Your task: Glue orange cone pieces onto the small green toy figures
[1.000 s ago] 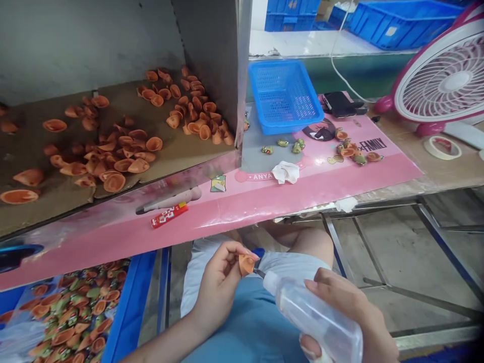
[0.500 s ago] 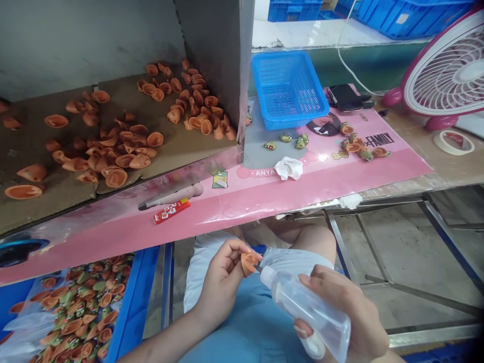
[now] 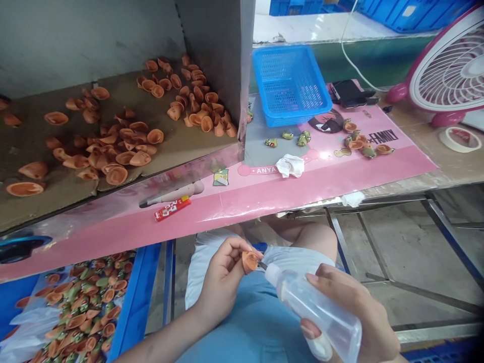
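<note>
Between the thumb and fingers of my left hand [image 3: 226,275] is a small orange cone-shaped piece [image 3: 250,261], its hollow side facing right. My right hand [image 3: 351,307] is wrapped round a translucent squeeze bottle [image 3: 315,305], tilted with its dark thin tip pointing up and left. That tip is at the edge of the orange piece; whether it touches cannot be made out. Both hands are above my lap, in front of the pink-covered table [image 3: 227,201].
An open box [image 3: 212,35] with many orange pieces stands at left. A blue basket [image 3: 293,96], green figures [image 3: 303,138], crumpled tissue [image 3: 290,166], red packet [image 3: 173,208], tape roll [image 3: 460,139] and fan [image 3: 454,65] are on the table. A blue crate [image 3: 139,297] of pieces is lower left.
The bottle and my right hand have moved slightly right and down, its tip drawing back a little from the orange piece. My left hand has barely moved. The view has shifted slightly.
</note>
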`<state>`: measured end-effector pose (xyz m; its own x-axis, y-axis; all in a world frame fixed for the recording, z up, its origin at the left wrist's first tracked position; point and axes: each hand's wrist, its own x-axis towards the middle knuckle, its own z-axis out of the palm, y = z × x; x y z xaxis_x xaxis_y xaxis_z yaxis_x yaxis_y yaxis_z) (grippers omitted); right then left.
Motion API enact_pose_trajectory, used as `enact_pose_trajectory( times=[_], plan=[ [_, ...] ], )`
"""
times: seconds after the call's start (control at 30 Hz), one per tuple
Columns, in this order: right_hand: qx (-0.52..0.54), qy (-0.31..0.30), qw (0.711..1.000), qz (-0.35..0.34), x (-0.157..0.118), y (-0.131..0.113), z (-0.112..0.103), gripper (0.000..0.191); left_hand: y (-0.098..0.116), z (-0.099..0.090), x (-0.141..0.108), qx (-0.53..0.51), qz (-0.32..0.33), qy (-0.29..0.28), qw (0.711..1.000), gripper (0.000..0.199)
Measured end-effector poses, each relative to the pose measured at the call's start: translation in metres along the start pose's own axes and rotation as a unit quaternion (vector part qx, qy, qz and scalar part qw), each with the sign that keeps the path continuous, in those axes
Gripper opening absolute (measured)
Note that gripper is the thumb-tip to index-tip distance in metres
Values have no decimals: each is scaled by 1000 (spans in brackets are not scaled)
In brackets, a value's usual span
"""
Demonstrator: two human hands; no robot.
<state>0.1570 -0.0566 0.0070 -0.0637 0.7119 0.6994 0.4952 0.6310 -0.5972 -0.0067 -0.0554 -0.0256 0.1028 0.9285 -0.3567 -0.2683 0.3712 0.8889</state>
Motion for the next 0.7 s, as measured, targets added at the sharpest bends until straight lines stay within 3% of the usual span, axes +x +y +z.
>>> enact_pose_trajectory(
  times=[0.7],
  plan=[
    [20,-68,997,-3,-7,2,-5,31,-2,0,-2,-11,3,-5,1000,5]
  ],
)
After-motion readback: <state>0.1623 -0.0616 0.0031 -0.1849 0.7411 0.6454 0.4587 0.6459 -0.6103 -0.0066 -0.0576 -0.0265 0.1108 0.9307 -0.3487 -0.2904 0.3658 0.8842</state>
